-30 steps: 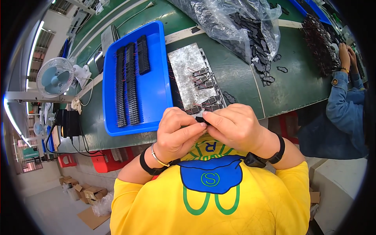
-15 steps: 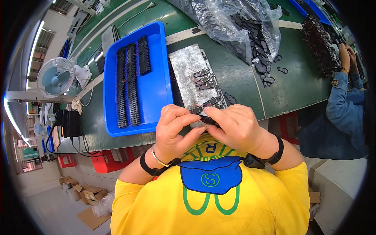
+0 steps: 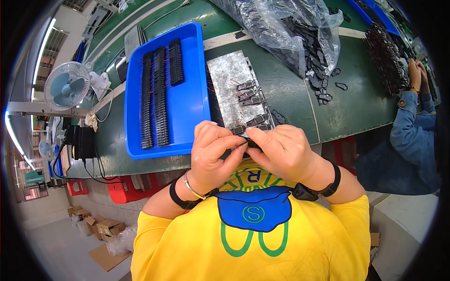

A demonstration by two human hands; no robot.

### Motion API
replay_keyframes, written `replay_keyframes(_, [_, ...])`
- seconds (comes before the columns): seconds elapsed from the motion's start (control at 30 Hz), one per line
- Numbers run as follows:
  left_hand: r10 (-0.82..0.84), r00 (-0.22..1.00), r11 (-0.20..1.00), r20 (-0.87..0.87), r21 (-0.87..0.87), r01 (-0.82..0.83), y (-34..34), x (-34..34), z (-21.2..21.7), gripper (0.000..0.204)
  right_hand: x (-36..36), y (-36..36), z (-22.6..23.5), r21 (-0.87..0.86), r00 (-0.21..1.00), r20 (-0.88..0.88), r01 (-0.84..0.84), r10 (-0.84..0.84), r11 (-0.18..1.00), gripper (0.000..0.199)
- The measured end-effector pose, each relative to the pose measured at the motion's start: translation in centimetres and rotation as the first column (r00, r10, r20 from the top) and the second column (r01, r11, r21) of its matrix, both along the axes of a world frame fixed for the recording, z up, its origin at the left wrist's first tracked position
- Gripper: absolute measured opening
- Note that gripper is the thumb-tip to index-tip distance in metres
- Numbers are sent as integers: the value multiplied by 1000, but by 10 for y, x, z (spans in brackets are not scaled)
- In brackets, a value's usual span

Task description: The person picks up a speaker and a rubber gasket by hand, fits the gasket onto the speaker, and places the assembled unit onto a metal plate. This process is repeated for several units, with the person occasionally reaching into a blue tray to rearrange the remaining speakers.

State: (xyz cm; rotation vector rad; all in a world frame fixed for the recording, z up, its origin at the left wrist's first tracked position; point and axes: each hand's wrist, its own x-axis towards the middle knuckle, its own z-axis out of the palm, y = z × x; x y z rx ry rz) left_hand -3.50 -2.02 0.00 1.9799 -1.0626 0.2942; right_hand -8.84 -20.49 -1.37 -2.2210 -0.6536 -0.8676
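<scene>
Small black part sits pinched between both hands, close to the chest at the near edge of the green tabletop. Left hand and right hand each keep a closed fingertip grip on it, much as half a second ago, just below the metal plate.

A small black plastic part sits pinched between the fingertips of the left hand and the right hand, held just above the near edge of the green desk. Only a sliver of its dark, roughly rectangular body shows between the fingers; its finer shape cannot be made out.
</scene>
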Motion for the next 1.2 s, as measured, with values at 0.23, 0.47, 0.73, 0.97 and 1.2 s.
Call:
replay_keyframes(0.23, [-23, 999, 1000, 25, -18, 24, 1, 0, -1, 19, 0, 0, 1, 10, 1000, -3, -7, 7, 1000, 39])
replay_keyframes(0.47, [-39, 998, 999, 55, -17, 40, 3, -1, -1, 21, 0, 0, -1, 37, 999, -21, -35, 35, 999, 33])
replay_keyframes(0.73, [-77, 992, 995, 101, -48, 82, 9, 2, -2, 22, 2, -3, -1, 59, 996, 13, -89, 88, 994, 30])
replay_keyframes(0.97, [-94, 934, 967, -344, -256, 3, 10, -4, -9, 22, 4, -5, 3, -4, 995, 70, -71, 71, 997, 27])
replay_keyframes(1.2, [-80, 916, 991, -394, -134, 28, 6, -6, 4, 31, 2, -5, 7, -41, 996, 76, -47, 50, 998, 27])
